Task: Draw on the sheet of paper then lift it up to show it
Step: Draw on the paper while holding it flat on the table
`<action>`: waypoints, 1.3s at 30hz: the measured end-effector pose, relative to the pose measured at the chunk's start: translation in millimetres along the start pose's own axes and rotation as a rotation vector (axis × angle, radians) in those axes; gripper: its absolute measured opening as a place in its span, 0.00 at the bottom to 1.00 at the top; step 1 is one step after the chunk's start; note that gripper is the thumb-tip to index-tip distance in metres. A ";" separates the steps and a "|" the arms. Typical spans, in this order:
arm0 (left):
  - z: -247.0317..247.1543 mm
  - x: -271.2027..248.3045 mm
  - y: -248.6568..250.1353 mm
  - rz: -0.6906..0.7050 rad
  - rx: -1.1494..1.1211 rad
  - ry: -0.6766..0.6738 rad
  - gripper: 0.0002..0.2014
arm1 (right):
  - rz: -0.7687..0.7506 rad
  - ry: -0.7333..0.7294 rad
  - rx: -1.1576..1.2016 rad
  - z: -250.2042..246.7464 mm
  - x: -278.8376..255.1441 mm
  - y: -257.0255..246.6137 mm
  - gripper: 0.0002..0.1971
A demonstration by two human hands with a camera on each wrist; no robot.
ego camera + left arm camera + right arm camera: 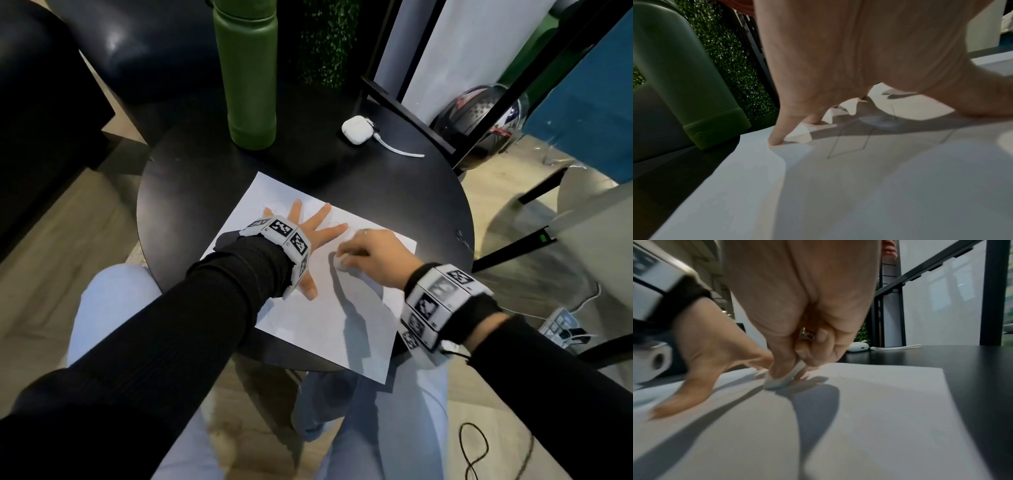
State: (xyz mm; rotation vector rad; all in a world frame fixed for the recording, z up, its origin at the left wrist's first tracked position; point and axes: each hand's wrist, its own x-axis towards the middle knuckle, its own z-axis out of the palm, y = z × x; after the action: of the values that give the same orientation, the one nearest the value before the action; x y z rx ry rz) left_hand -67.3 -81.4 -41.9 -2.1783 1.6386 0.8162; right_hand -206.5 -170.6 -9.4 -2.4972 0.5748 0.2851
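Round black table point(178, 192); L hand point(310, 233) splayed flat on paper point(318, 322); R hand point(371, 255) pinching eraser point(340, 262).

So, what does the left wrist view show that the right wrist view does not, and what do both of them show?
Only the left wrist view shows thin pencil lines drawn on the paper and the green bottle standing behind the sheet. Only the right wrist view shows the right hand pinching a small white eraser against the paper, and the white earbud case with its cord on the black table. Both views show the sheet of paper lying flat and the left hand spread open, pressing on it.
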 end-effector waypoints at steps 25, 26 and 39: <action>-12.4 -13.7 -11.4 0.080 -0.022 -0.011 0.60 | 0.213 0.194 0.322 10.4 19.8 -23.8 0.04; -11.0 -13.4 -10.8 0.077 -0.018 -0.008 0.61 | 0.201 0.199 0.294 13.3 16.8 -24.8 0.05; -6.6 -11.7 -9.4 0.051 0.005 0.007 0.66 | 0.136 0.167 0.086 17.7 11.9 -29.1 0.08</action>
State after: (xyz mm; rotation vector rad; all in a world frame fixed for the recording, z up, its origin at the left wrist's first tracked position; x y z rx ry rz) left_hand -58.8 -73.0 -30.6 -2.1461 1.7043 0.8192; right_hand -184.0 -142.8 -14.0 -2.4174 0.8093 0.1010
